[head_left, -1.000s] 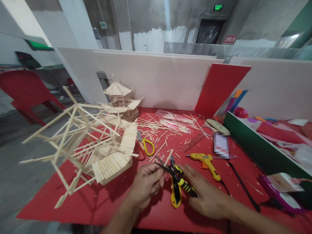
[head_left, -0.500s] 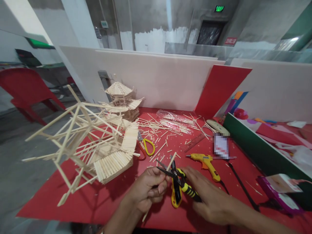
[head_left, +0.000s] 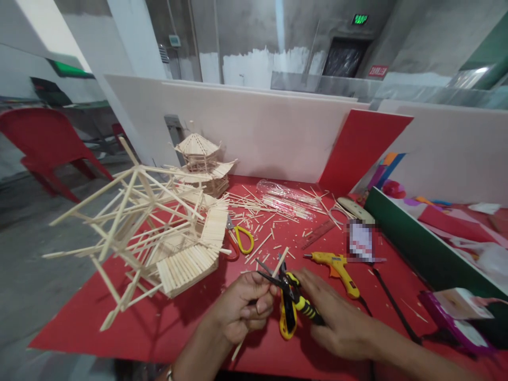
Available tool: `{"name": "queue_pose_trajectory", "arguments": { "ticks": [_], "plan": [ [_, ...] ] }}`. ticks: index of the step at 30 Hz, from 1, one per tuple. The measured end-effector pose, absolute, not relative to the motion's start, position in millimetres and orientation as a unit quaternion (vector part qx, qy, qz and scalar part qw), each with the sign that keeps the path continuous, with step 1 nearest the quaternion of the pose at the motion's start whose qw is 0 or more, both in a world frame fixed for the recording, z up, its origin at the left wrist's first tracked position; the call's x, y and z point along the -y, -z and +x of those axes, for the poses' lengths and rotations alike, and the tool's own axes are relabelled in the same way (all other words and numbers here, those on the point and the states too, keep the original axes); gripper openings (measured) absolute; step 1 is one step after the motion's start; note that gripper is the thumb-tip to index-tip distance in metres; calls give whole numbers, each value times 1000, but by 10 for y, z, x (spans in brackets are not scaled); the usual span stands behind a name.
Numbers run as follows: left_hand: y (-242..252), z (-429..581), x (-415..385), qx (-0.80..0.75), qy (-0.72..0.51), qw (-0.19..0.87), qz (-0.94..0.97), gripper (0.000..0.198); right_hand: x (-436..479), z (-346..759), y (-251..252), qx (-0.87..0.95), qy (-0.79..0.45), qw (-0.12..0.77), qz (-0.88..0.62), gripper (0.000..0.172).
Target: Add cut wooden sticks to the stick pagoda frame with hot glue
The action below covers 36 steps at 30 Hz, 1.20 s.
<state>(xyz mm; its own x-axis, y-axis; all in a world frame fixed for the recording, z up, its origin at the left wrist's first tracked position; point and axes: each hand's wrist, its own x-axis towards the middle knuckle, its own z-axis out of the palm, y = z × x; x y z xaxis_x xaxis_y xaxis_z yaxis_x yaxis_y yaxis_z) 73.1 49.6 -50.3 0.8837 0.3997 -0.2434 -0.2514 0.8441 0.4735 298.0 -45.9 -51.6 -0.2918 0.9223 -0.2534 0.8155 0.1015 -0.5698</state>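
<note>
My left hand (head_left: pixel 250 304) pinches a thin wooden stick (head_left: pixel 281 262), whose lower end pokes out below the palm. In my right hand (head_left: pixel 337 312) are long-nose pliers (head_left: pixel 305 306) with black and yellow handles. Their dark jaws are spread apart and cross the stick just above my left fingertips. Beneath the pliers, a yellow utility knife (head_left: pixel 287 323) lies on the red table. To the left stands a large open framework of wooden sticks (head_left: pixel 137 211), with a slatted roof section (head_left: pixel 188 270) along its near side.
A smaller stick pagoda (head_left: pixel 198 159) stands behind the framework. Scissors (head_left: pixel 243 239), loose sticks (head_left: pixel 257 211), a ruler (head_left: pixel 317 234) and a yellow glue gun (head_left: pixel 333 263) lie on the red table (head_left: pixel 166 346). A green-sided box (head_left: pixel 420 248) borders the right; white boards (head_left: pixel 254 127) rise behind.
The view has shifted slightly, so the surroundings appear a little further right. Both hands, the stick and the pliers keep nearly the same pose.
</note>
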Motion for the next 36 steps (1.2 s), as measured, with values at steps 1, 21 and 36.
{"name": "queue_pose_trajectory", "arguments": {
  "ticks": [1, 21, 36],
  "plan": [
    [506, 730, -501, -163, -169, 947, 220, 22, 451, 2985, 503, 735, -330, 74, -588, 92],
    [509, 815, -446, -214, -212, 909, 288, 19, 455, 3043, 597, 775, -248, 129, -567, 82],
    [480, 800, -353, -325, -291, 810, 391, 27, 496, 2938, 572, 744, -272, 83, -605, 86]
  ]
}}
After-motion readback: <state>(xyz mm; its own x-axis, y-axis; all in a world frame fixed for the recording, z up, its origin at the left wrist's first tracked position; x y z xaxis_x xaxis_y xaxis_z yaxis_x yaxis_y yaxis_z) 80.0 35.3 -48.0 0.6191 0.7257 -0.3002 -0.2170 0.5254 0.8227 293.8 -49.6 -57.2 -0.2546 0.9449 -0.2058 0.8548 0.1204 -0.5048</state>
